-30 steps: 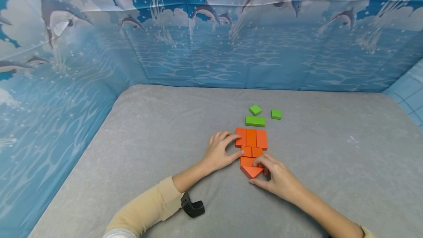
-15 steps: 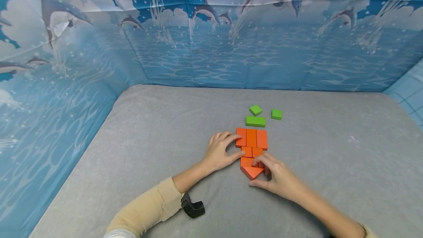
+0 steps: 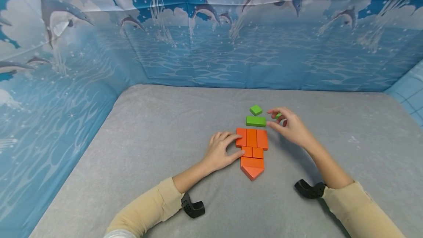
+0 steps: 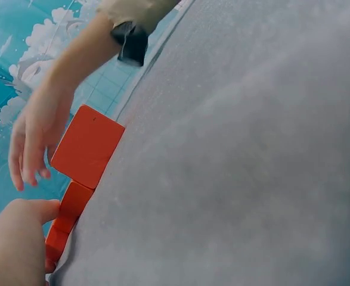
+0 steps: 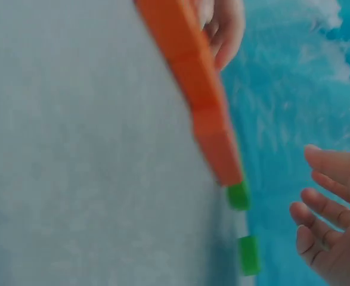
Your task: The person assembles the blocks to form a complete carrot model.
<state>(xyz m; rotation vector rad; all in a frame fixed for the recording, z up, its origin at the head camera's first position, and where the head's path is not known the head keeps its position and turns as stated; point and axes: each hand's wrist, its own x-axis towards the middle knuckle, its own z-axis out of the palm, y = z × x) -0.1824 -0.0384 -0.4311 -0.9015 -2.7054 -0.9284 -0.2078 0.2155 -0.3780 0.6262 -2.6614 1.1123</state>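
Observation:
Orange building blocks lie joined flat in one figure: three tall rectangles on top, two small blocks beneath, then a wide rectangle and a triangle pointing down. Against its left edge, my left hand rests thumb and index fingertip with relaxed fingers. My right hand hovers at a small green block, partly hiding it. In the right wrist view, the spread fingers of this right hand hold nothing. A long green block lies just beyond the orange figure.
Farther back lies another small green block, turned at an angle. Grey cloth covers the table. A blue dolphin-print curtain hangs along the back and left side. Black wrist devices sit by both sleeves.
My right hand has left the triangle and wide rectangle and moved up and away to the small green block on the right. My left hand has stayed in place.

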